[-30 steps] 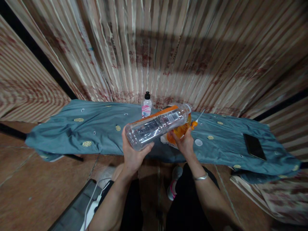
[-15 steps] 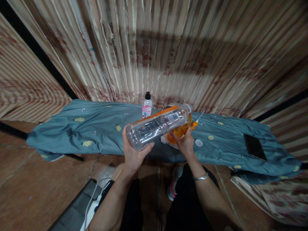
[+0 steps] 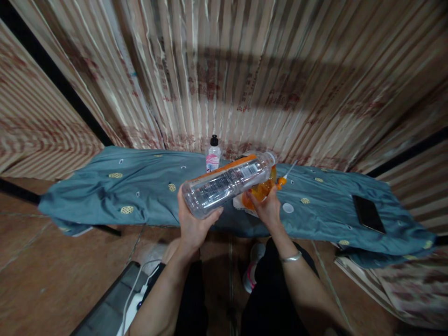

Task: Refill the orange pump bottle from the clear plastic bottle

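My left hand (image 3: 196,224) is wrapped round the base of a large clear plastic bottle (image 3: 227,184) with an orange-edged label. The bottle is tilted, its mouth up to the right, over an orange bottle (image 3: 261,192). Around that orange bottle my right hand (image 3: 269,205) is closed; the large bottle hides part of it. Whether the mouths touch I cannot tell. Just right of my right hand an orange pump top (image 3: 282,181) with a pale tube lies on the cloth. A white round cap (image 3: 288,208) lies nearby.
A small clear bottle with a black cap (image 3: 213,154) stands at the back of the cloth-covered bench (image 3: 154,186). A black phone (image 3: 368,213) lies at the right. Striped curtains (image 3: 224,70) hang behind; a power strip (image 3: 135,305) is at lower left.
Both hands keep their hold, and the tilted bottle stays in nearly the same pose. The view has shifted very slightly; nothing was let go.
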Demonstrator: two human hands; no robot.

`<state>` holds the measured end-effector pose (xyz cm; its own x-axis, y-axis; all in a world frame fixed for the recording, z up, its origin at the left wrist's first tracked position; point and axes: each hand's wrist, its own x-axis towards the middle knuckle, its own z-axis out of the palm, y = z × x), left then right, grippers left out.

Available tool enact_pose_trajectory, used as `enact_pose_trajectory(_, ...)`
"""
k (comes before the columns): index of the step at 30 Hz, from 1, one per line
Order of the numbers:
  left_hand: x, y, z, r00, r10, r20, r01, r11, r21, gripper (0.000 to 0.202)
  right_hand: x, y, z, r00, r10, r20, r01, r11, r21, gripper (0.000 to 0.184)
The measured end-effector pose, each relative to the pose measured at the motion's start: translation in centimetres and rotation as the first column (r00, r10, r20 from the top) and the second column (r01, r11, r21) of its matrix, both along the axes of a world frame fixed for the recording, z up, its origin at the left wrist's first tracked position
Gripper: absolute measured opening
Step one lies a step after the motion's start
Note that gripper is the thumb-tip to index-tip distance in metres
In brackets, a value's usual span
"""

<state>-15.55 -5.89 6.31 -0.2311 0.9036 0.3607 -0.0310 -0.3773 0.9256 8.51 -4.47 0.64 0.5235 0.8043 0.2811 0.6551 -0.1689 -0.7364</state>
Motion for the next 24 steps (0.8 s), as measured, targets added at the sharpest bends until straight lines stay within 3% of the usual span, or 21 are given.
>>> enact_pose_trajectory(13, -0.13, 0.1, -0.23, 1.0, -0.009, -0.007, 0.009, 1.0, 0.01, 0.099, -0.13, -0.15, 0.05, 0.999, 0.04, 0.035, -0.041, 0.998, 0.043, 0.092)
enact_pose_trajectory(24, -0.13, -0.03, 0.1, 1.0, 0.003, 0.026, -0.002, 0.998, -0.056, 0.103, -0.32, -0.31, -0.06, 0.999, 0.037, 0.026, -0.038, 0.999, 0.017, 0.088)
